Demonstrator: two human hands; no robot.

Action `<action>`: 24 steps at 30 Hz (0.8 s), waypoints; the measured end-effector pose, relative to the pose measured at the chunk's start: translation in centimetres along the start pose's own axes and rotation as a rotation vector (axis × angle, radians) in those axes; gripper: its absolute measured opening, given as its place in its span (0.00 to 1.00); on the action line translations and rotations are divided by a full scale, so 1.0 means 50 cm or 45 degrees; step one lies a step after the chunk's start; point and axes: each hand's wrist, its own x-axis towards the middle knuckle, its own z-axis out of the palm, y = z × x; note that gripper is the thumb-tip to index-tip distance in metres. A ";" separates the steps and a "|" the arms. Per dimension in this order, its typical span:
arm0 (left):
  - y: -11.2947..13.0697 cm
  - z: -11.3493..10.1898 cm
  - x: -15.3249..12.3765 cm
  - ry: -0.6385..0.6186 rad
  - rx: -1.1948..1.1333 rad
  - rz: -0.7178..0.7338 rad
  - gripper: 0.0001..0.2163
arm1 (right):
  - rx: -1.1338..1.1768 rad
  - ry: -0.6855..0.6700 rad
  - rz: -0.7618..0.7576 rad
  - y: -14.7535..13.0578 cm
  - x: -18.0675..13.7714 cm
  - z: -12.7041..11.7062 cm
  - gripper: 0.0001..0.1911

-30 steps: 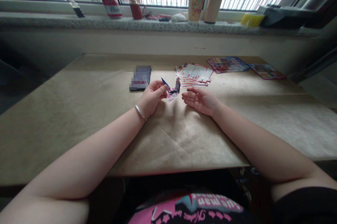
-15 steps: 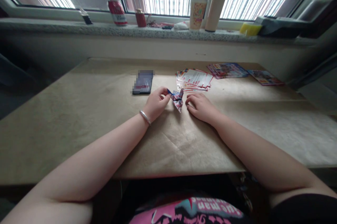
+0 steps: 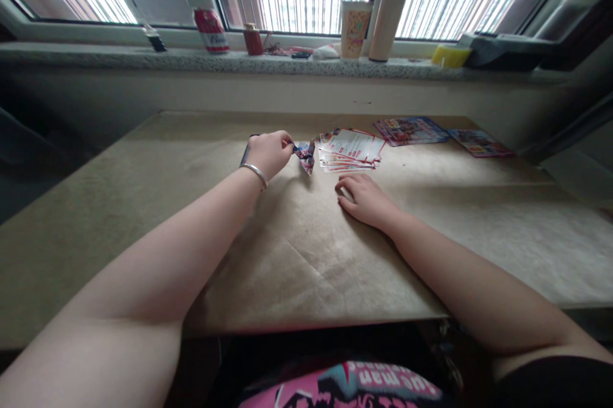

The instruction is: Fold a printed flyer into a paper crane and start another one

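head; left hand [image 3: 269, 152] pinches 1 folded paper [image 3: 305, 154]; right hand [image 3: 364, 198] flat

The left hand [image 3: 269, 152] covers nearly all of a dark flat thing [image 3: 246, 154] near the far edge of the table [image 3: 143, 204], probably a phone; only a sliver shows. Its fingertips hide one tip of the folded paper [image 3: 305, 156]. The print on the card stack [image 3: 352, 146] is too small to read. The table's right edge runs out of the picture.

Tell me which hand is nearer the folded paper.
Left. The left hand pinches the folded paper at its edge; the right hand rests on the table, nearer the person and apart from it.
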 end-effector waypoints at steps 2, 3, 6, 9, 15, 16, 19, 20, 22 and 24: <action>0.002 0.008 0.022 0.019 0.040 -0.050 0.08 | -0.002 -0.007 0.003 -0.001 -0.001 -0.001 0.16; 0.001 0.013 0.032 0.023 0.040 -0.063 0.09 | -0.003 -0.011 0.002 -0.002 -0.001 -0.002 0.16; -0.004 0.027 0.051 0.029 0.018 -0.091 0.10 | -0.009 -0.013 -0.003 -0.004 -0.001 -0.003 0.16; -0.010 0.038 0.060 0.006 0.075 -0.150 0.12 | -0.012 -0.002 0.001 -0.003 0.000 -0.003 0.15; -0.028 0.057 0.057 0.070 -0.040 -0.169 0.14 | -0.010 -0.014 -0.005 -0.003 0.001 -0.002 0.15; -0.032 0.059 0.055 0.111 -0.114 -0.134 0.18 | -0.011 -0.013 -0.004 -0.003 0.001 -0.002 0.15; -0.032 0.058 0.040 0.249 -0.200 0.012 0.24 | -0.013 -0.013 -0.004 -0.003 -0.001 -0.004 0.16; -0.027 0.054 0.030 0.254 -0.206 0.037 0.22 | -0.013 -0.011 -0.009 -0.002 -0.001 -0.005 0.16; -0.009 0.043 0.000 0.223 -0.197 0.046 0.18 | -0.006 -0.010 -0.032 0.001 -0.001 -0.005 0.15; 0.018 0.030 -0.043 0.148 -0.161 0.017 0.14 | 0.008 0.000 -0.062 0.005 0.001 -0.004 0.15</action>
